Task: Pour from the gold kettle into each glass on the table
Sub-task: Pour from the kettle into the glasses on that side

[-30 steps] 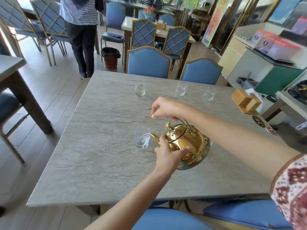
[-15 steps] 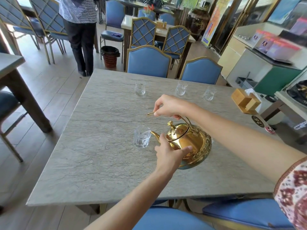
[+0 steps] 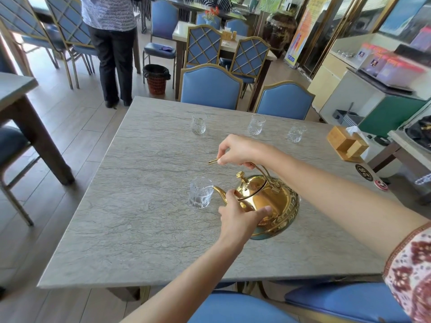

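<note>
The gold kettle (image 3: 272,201) hangs tilted to the left over the grey stone table (image 3: 144,229). Its spout tip touches the rim of the near glass (image 3: 201,192), which has a little clear liquid at the bottom. My right hand (image 3: 240,151) grips the kettle's thin handle from above. My left hand (image 3: 240,216) presses against the kettle's front side near the spout base. Three more glasses stand in a row at the far side: left (image 3: 198,123), middle (image 3: 256,125), right (image 3: 295,133).
A wooden napkin box (image 3: 346,143) and two round stickers sit at the table's right edge. Blue chairs (image 3: 210,88) stand along the far side, two more below me. A person (image 3: 112,43) stands beyond the far left corner next to a red bin (image 3: 156,79).
The kettle has eased down and tilted slightly more toward the near glass, spout now at its rim. Both hands keep their hold.
</note>
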